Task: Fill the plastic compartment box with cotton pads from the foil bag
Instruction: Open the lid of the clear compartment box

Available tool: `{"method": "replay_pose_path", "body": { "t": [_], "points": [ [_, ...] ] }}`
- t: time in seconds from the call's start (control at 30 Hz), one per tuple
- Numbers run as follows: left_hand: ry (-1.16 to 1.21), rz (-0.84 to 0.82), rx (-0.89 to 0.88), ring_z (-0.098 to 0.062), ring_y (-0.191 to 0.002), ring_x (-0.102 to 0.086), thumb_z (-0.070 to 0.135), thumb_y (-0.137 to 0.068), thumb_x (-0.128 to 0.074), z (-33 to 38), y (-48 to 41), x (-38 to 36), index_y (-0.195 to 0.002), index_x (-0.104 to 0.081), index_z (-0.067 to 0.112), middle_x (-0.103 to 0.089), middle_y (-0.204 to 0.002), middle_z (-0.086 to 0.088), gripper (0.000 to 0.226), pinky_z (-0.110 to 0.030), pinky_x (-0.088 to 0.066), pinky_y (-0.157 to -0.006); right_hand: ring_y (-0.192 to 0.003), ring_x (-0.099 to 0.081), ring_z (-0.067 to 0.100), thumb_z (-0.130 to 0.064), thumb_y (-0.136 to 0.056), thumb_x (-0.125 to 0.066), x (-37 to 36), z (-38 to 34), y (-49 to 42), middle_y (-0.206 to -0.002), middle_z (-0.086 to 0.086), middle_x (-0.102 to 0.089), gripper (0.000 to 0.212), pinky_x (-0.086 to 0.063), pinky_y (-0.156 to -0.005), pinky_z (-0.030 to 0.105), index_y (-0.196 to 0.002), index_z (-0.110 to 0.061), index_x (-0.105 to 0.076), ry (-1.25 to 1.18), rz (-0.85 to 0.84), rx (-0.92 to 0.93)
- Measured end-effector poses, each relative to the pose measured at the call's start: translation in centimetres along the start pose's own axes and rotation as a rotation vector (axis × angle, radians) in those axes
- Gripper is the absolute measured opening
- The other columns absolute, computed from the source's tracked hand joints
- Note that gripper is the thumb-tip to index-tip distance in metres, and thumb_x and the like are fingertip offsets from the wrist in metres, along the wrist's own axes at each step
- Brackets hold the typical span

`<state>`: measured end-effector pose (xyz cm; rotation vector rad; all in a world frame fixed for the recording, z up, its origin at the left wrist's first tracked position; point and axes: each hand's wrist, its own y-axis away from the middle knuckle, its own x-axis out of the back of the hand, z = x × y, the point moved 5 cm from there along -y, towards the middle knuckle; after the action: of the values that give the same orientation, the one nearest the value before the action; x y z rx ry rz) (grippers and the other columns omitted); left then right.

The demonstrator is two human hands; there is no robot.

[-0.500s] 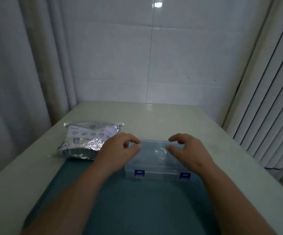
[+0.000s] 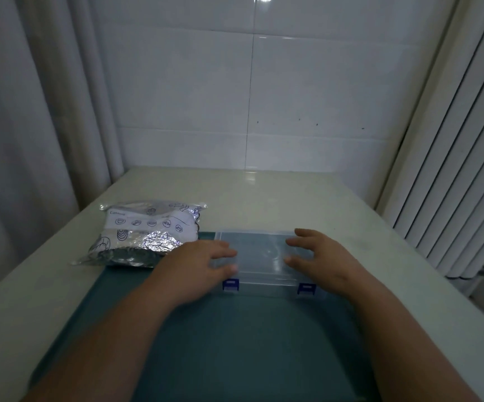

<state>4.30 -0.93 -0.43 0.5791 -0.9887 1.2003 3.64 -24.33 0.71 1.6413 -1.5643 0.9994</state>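
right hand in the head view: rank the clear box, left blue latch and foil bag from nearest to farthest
From the right hand:
1. Clear box, directly under its fingers, centre of the mat.
2. Left blue latch, on the box's near face, by the left hand.
3. Foil bag, far left, on the table beyond the left hand.

Closed clear plastic compartment box (image 2: 259,256) right of crinkled foil bag (image 2: 145,233)
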Motion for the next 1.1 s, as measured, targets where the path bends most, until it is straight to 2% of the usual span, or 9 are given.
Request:
{"method": "replay_pose_path", "body": {
  "t": [0.1,0.17,0.37,0.6,0.77,0.83,0.93,1.0,1.1],
  "points": [
    [0.010,0.007,0.015,-0.003,-0.129,-0.045,0.052,-0.089,-0.059,-0.2,0.0,0.1,-0.126,-0.061,0.042,-0.044,-0.145,0.025,0.038,-0.024,-0.034,-0.104,-0.146,-0.015,0.012,-0.033,-0.093,-0.060,0.0,0.1,0.3,-0.158,-0.011,-0.021,0.056,-0.012,-0.116,0.029,-0.146,-0.028,-0.041,0.017,-0.112,0.029],
    [0.006,-0.003,0.021,-0.003,-0.130,-0.045,0.052,-0.089,-0.060,-0.4,-0.1,0.2,-0.128,-0.060,0.041,-0.043,-0.146,0.024,0.040,-0.024,-0.034,-0.106,-0.148,-0.007,0.010,-0.029,-0.094,-0.059,-0.2,0.1,0.2,-0.159,-0.012,-0.020,0.055,-0.008,-0.117,0.030,-0.145,-0.029,-0.041,-0.005,-0.127,0.042],
    [-0.008,-0.019,0.045,-0.004,-0.131,-0.045,0.056,-0.083,-0.065,-0.5,0.1,0.6,-0.130,-0.059,0.041,-0.043,-0.147,0.023,0.049,-0.026,-0.034,-0.108,-0.143,-0.026,0.011,-0.034,-0.091,-0.063,-0.2,0.0,0.0,-0.155,-0.013,-0.030,0.045,-0.019,-0.116,0.029,-0.135,-0.029,-0.055,-0.027,-0.018,0.063],
    [0.033,-0.006,0.054,-0.003,-0.128,-0.045,0.048,-0.084,-0.066,-0.4,0.1,0.3,-0.126,-0.059,0.042,-0.045,-0.143,0.022,0.043,-0.022,-0.033,-0.103,-0.145,-0.012,0.004,-0.028,-0.088,-0.066,-0.3,0.4,0.2,-0.154,-0.017,-0.028,0.056,-0.010,-0.117,0.029,-0.140,-0.032,-0.047,-0.092,-0.147,0.104],
    [0.049,-0.102,0.022,-0.007,-0.126,-0.042,0.033,-0.093,-0.054,0.3,-0.1,-0.9,-0.134,-0.046,0.040,-0.031,-0.139,0.015,0.043,-0.027,-0.033,-0.106,-0.146,-0.007,0.002,-0.023,-0.090,-0.064,-0.5,0.7,0.1,-0.155,-0.021,-0.024,0.057,-0.008,-0.120,0.035,-0.141,-0.036,-0.044,-0.111,-0.216,0.116],
    [0.038,-0.119,0.030,-0.010,-0.128,-0.041,0.031,-0.090,-0.055,0.3,-0.1,-1.1,-0.136,-0.043,0.040,-0.028,-0.141,0.014,0.048,-0.031,-0.034,-0.107,-0.146,-0.005,0.002,-0.022,-0.090,-0.064,-0.6,0.6,0.0,-0.155,-0.021,-0.022,0.057,-0.007,-0.120,0.035,-0.142,-0.037,-0.043,-0.122,-0.235,0.122],
    [-0.056,-0.155,0.001,-0.016,-0.131,-0.038,0.028,-0.082,-0.061,0.3,0.3,-1.6,-0.142,-0.033,0.042,-0.020,-0.147,0.012,0.068,-0.030,-0.033,-0.108,-0.146,-0.002,0.003,-0.021,-0.091,-0.063,-0.6,0.6,-0.1,-0.156,-0.022,-0.019,0.059,-0.006,-0.121,0.037,-0.143,-0.037,-0.041,-0.106,-0.263,0.129],
    [-0.100,-0.164,-0.014,-0.019,-0.134,-0.036,0.029,-0.082,-0.062,0.2,0.4,-1.8,-0.146,-0.028,0.042,-0.017,-0.151,0.010,0.074,-0.029,-0.032,-0.109,-0.146,0.000,0.002,-0.022,-0.091,-0.063,-0.6,0.7,-0.1,-0.156,-0.023,-0.017,0.061,-0.006,-0.121,0.038,-0.144,-0.039,-0.039,-0.099,-0.291,0.126],
    [-0.080,-0.186,-0.027,-0.016,-0.140,-0.031,0.043,-0.087,-0.063,-0.2,0.3,-1.7,-0.148,-0.026,0.045,-0.013,-0.155,0.012,0.072,-0.032,-0.027,-0.115,-0.146,0.000,0.003,-0.023,-0.091,-0.064,-0.4,0.6,0.0,-0.157,-0.024,-0.015,0.062,-0.007,-0.121,0.037,-0.144,-0.041,-0.037,-0.086,-0.316,0.123]
  ]
}}
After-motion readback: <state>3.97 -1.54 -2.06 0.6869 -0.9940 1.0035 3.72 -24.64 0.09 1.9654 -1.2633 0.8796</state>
